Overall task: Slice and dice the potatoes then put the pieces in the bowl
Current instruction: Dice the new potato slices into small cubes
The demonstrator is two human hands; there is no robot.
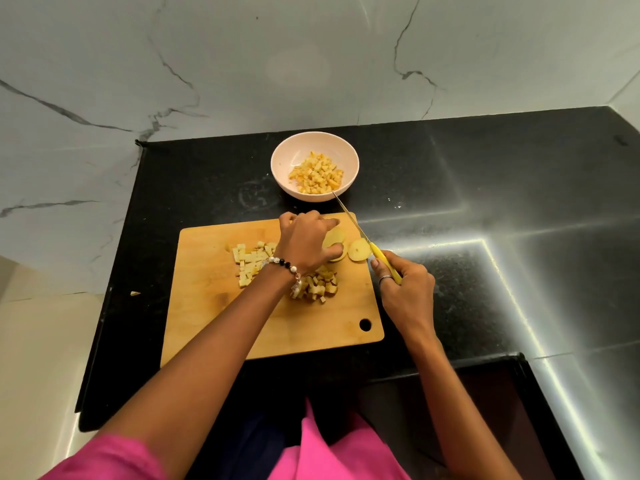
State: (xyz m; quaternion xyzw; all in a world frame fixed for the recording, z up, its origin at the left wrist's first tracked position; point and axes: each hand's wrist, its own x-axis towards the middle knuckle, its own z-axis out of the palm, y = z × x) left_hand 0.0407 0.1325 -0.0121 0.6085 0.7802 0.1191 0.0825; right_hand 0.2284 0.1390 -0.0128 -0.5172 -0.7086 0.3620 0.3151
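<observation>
On the wooden cutting board [214, 317] my left hand [306, 239] grips a piece of potato [333, 239] near the board's far right corner. A round slice [358, 250] lies just right of it. My right hand [405, 285] holds a yellow-handled knife [360, 232], its blade pointing away toward the bowl, right of the potato. Diced pieces lie in two heaps: pale cubes [247, 263] at the left and skin-on cubes [317, 285] under my left wrist. A white bowl [287, 157] behind the board holds diced potato [317, 173].
The board lies on a black stone counter [467, 188] that ends at a marble wall behind. A small scrap [135, 293] lies at the counter's left edge. Counter surface extends to the right of the board.
</observation>
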